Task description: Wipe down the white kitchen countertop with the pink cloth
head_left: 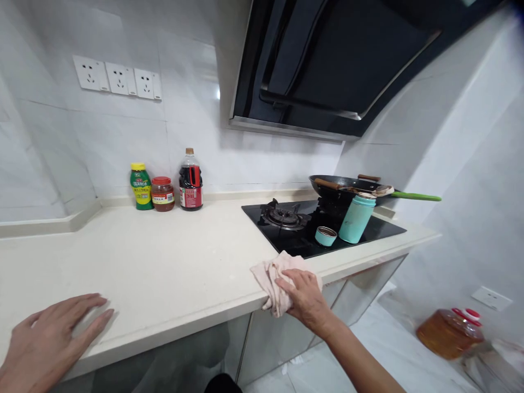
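Note:
My right hand (307, 297) grips a crumpled pale pink cloth (275, 281) at the front edge of the countertop (176, 267). Part of the cloth lies on the top and part hangs over the edge, just in front of the black gas stove (301, 248). My left hand (57, 333) rests on the counter at the lower left, fingers stretched out and holding nothing. Beyond the cloth, on the stove's glass, stand a turquoise flask (357, 219) and its small turquoise cup lid (326, 236).
A wok (333, 191) with utensils, one green-handled, sits on the rear burner. Along the wall stand a green squeeze bottle (141, 188), a red-lidded jar (162, 195) and a soy sauce bottle (190, 183). A range hood (319, 65) overhangs the stove. An oil jug (448, 333) is on the floor.

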A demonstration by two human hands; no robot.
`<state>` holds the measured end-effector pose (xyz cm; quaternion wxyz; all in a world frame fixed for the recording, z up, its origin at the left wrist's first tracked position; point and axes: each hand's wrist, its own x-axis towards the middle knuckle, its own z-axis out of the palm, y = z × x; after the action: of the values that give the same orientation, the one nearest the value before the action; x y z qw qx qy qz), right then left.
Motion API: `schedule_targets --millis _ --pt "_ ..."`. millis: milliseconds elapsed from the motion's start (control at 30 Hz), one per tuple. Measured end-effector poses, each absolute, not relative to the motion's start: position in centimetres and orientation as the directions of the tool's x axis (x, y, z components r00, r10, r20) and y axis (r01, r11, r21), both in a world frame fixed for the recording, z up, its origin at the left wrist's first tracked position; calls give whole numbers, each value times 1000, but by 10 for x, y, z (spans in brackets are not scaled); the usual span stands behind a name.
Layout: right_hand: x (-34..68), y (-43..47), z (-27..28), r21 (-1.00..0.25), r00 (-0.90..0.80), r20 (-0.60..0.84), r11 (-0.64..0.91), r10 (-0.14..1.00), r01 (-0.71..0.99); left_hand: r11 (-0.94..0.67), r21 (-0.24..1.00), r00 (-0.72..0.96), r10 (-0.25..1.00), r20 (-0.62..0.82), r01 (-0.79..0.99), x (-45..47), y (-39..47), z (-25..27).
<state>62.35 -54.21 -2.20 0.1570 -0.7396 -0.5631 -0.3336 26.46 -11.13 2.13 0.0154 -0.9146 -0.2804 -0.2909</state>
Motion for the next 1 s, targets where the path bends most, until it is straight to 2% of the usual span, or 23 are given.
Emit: schedule_targets --millis 400,700,833,933,1000 --pt "722 -633 -44 233 279 634 -521 722 821 -844 120 669 493 555 523 266 -115 22" --pt "701 -624 -44 219 409 683 -704 605 676 -873 116 670 443 596 474 267 -120 18" --pt "680 -607 -45 196 384 730 -711 565 675 -879 116 644 423 637 462 267 -124 17" --pt "654 -585 -49 204 357 731 -685 581 699 -878 146 627 433 647 455 267 -128 18" --pt "631 -566 -50 152 357 709 -626 608 765 -880 171 633 443 634 444 267 -130 20"
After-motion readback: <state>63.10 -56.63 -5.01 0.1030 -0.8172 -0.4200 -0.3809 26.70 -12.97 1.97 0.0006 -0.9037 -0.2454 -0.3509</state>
